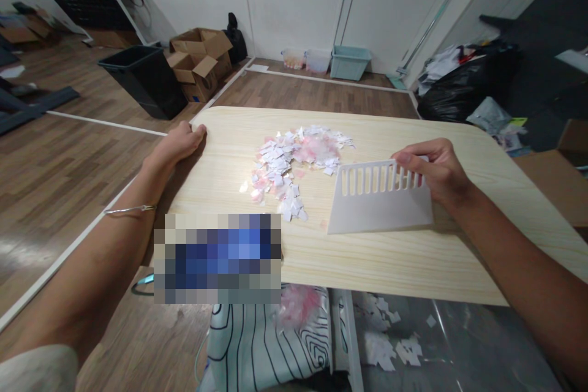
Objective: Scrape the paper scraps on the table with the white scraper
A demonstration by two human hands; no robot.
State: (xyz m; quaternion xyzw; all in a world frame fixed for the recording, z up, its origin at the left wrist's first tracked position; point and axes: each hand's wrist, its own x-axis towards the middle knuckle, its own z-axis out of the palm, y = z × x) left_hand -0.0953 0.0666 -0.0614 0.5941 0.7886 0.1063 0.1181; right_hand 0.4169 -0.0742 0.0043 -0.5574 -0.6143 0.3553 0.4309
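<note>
My right hand [434, 168] grips a white slotted plastic panel [379, 211] by its upper right corner. The panel stands on its long lower edge on the table, tilted, with a row of slots along its top. To its left lies a curved heap of small white paper squares [275, 162], mixed with pink and clear film bits [316, 148]. My left hand [181, 138] is closed on the far left edge of the light wooden table [459, 257]; some of its fingers are hidden. A blurred-out dark blue object [220, 254] lies near the table's front left.
Below the front edge are a grey bin [441, 343] with paper bits inside and a striped cloth [261, 343] bearing pink film. Beyond stand a black trash can [147, 82], cardboard boxes [202, 58], a teal tub [350, 63] and a black bag [463, 89].
</note>
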